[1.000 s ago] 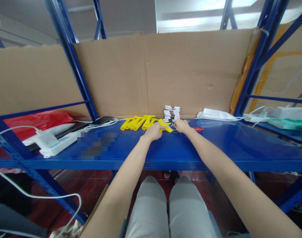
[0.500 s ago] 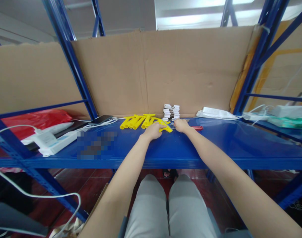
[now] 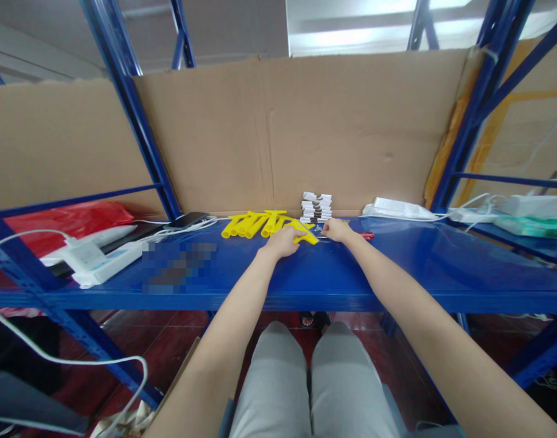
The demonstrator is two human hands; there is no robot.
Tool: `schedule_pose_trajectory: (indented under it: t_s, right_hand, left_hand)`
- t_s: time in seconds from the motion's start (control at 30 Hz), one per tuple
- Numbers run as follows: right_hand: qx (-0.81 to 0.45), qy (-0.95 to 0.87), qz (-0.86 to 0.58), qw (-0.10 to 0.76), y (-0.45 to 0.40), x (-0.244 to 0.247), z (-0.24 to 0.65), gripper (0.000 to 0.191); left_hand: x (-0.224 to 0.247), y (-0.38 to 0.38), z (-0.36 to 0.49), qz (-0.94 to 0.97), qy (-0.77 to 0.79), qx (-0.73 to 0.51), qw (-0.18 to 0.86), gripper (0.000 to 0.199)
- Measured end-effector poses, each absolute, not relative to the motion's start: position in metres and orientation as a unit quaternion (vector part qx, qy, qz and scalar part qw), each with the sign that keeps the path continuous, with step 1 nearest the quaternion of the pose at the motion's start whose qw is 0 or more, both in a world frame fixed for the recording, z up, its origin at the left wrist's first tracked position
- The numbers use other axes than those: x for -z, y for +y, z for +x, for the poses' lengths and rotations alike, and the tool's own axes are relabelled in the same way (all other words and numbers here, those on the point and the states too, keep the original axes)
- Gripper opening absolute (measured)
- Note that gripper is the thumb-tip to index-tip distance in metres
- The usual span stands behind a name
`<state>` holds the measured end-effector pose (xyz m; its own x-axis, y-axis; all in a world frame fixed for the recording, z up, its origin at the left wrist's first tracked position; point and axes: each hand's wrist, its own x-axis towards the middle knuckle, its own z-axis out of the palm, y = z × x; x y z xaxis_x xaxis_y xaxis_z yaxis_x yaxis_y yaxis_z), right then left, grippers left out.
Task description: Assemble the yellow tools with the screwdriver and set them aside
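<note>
My left hand (image 3: 282, 242) is closed on a yellow T-shaped plastic piece (image 3: 310, 238), holding it against the blue shelf top. Just to its right, my right hand (image 3: 336, 230) has its fingers pinched together low over the shelf; whatever is between them is too small to make out. Small shiny bits (image 3: 318, 229) lie between the two hands. A red-handled tool (image 3: 366, 235) lies partly hidden behind my right wrist. Several more yellow T-shaped pieces (image 3: 251, 224) lie in a row left of my left hand. Behind the hands stands a stack of small white pieces (image 3: 316, 207) with dark marks.
A cardboard sheet (image 3: 351, 128) walls off the back of the blue shelf (image 3: 397, 267). White power strips lie at left (image 3: 109, 261) and right (image 3: 397, 209), with cables. A dark phone-like object (image 3: 189, 219) and a red bag (image 3: 77, 225) are on the left.
My right hand has shifted slightly right and now covers more of the red handle. My left hand stays put on the yellow piece.
</note>
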<state>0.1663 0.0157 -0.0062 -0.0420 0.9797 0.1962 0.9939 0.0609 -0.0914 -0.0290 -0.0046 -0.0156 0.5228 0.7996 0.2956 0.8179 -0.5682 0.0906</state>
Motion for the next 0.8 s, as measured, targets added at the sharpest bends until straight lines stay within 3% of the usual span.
schedule_pose_trajectory:
  t_s: [0.4,0.8]
  right_hand:
    - [-0.013,-0.718,-0.687,0.107,0.03,0.017,0.168,0.031]
    - [0.016,-0.725,-0.675,0.133,0.026,0.016,0.169,0.026]
  left_hand:
    - [0.013,-0.008,-0.028,-0.868,-0.471,0.154,0.024,0.051]
    - [0.013,-0.009,-0.028,-0.866,-0.471,0.166,0.002,0.048]
